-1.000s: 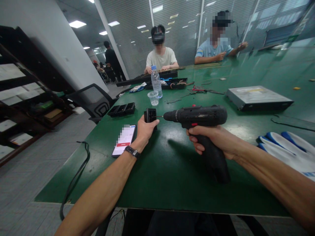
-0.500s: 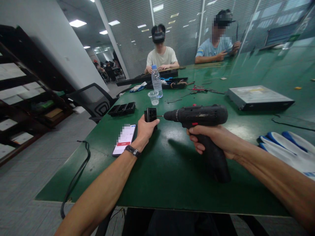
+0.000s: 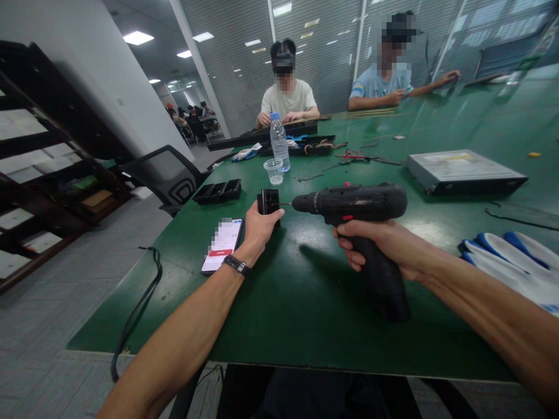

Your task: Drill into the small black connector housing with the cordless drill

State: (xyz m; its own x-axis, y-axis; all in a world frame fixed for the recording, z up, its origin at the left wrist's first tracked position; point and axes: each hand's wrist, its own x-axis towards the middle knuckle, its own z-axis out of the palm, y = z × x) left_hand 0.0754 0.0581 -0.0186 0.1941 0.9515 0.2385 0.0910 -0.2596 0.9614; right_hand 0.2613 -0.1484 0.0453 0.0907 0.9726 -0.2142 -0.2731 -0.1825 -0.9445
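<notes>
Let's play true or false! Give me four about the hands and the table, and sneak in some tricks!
1. The right hand holds the drill. True.
2. The left hand holds the phone. False: the left hand holds a black part; the phone lies on the table.
3. The bottle has a blue cap. True.
4. The cup stands on the phone. False: the cup stands on the table, near the bottle.

Matt plastic drill (image 3: 367, 202), smooth glossy tabletop (image 3: 288, 326); the small block (image 3: 269, 199) seems plastic.
</notes>
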